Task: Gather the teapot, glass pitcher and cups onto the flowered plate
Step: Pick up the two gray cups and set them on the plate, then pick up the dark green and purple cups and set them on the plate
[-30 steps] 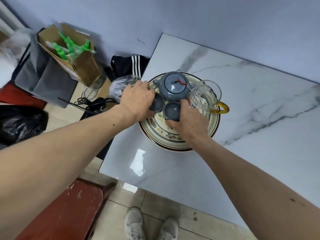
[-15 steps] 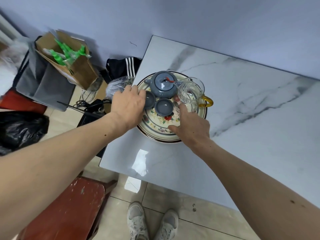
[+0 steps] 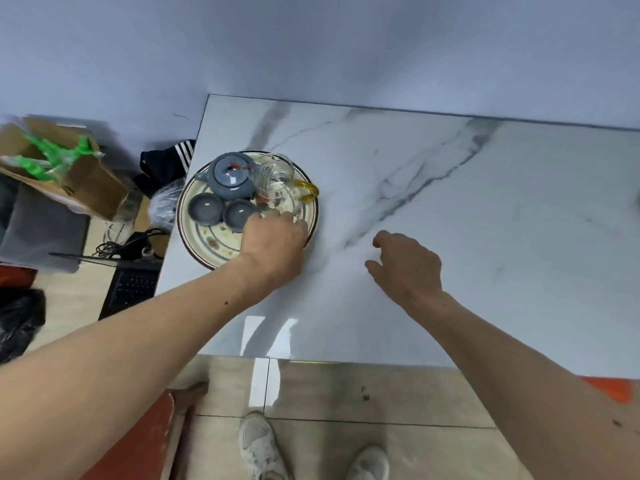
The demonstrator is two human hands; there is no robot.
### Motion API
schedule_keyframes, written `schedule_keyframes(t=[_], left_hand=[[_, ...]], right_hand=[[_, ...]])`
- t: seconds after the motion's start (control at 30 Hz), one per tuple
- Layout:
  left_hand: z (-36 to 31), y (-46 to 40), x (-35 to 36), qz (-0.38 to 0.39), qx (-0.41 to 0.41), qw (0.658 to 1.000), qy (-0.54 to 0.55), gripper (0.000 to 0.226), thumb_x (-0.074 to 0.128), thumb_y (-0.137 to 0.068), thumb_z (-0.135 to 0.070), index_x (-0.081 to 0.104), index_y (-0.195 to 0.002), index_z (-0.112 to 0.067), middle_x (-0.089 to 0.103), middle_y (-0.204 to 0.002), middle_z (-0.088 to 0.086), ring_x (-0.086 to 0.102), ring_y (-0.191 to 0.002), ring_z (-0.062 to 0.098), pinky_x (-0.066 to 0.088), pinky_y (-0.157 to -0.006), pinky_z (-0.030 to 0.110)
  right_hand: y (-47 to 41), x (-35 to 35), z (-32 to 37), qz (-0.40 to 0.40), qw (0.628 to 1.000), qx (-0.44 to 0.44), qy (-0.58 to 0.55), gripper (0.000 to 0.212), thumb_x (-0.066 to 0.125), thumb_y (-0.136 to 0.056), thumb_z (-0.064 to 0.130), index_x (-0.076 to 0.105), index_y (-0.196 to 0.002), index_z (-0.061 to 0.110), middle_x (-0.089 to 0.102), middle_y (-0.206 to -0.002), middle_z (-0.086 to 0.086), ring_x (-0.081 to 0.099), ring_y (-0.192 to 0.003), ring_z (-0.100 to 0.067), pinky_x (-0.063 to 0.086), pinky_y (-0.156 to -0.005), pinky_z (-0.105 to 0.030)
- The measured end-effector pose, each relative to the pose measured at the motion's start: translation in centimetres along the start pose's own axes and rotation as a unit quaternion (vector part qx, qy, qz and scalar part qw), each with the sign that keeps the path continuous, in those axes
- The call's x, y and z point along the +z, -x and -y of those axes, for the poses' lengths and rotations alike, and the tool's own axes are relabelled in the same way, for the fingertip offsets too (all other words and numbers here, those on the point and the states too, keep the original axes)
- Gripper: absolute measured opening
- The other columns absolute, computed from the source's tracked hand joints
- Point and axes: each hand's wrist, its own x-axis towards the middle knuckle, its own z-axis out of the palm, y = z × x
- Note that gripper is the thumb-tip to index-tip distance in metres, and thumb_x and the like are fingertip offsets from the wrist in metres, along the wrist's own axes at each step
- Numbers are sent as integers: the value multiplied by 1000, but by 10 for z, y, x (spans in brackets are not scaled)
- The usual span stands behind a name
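The flowered plate (image 3: 194,251) sits at the left edge of the marble table (image 3: 502,244). On it stand the grey-blue teapot (image 3: 230,176), the glass pitcher (image 3: 277,181) with its yellow handle pointing right, and two grey cups (image 3: 205,208) (image 3: 239,215) side by side in front of the teapot. My left hand (image 3: 273,244) lies palm down over the plate's near right part, fingertips by the pitcher's base and beside the right cup, with nothing seen in its grip. My right hand (image 3: 407,266) hovers over bare table right of the plate, fingers spread and empty.
Left of the table, on the floor, are a cardboard box (image 3: 79,174) with green items, dark clothing, cables and a black bag (image 3: 17,323). A red stool (image 3: 138,441) stands at the near left. My shoes (image 3: 259,448) are on the tiles below the table's front edge.
My left hand left the left cup and moved across to the plate's right front. My right hand drew back off the plate to the right. The view shifted, so the plate appears farther left.
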Motion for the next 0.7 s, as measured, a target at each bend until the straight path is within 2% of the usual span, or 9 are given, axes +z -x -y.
schedule_keyframes(t=[0.2, 0.37, 0.7], left_hand=[[-100, -11, -24, -21, 62, 998, 0, 26, 55, -86, -29, 57, -108, -15, 61, -109, 5, 56, -106, 26, 42, -80, 36], [-191, -23, -50, -29, 94, 995, 1, 23, 53, -87, -30, 56, -104, -14, 59, -105, 4, 55, -101, 25, 28, -72, 32], [-338, -90, -109, -63, 173, 983, -11, 17, 54, -88, -29, 57, -96, -14, 52, -91, 2, 52, -90, 22, 28, -66, 31]], right_hand=[[39, -27, -98, -3, 998, 56, -8, 20, 57, -85, 22, 57, -104, 14, 64, -97, -3, 62, -89, -27, 49, -71, -36], [69, -51, -190, 4, 996, 86, -9, 20, 55, -85, 19, 58, -104, 17, 65, -97, -2, 62, -88, -25, 49, -70, -34], [82, -98, -345, 7, 984, 178, -17, 22, 55, -86, 18, 58, -107, 19, 64, -100, 0, 62, -90, -24, 50, -74, -36]])
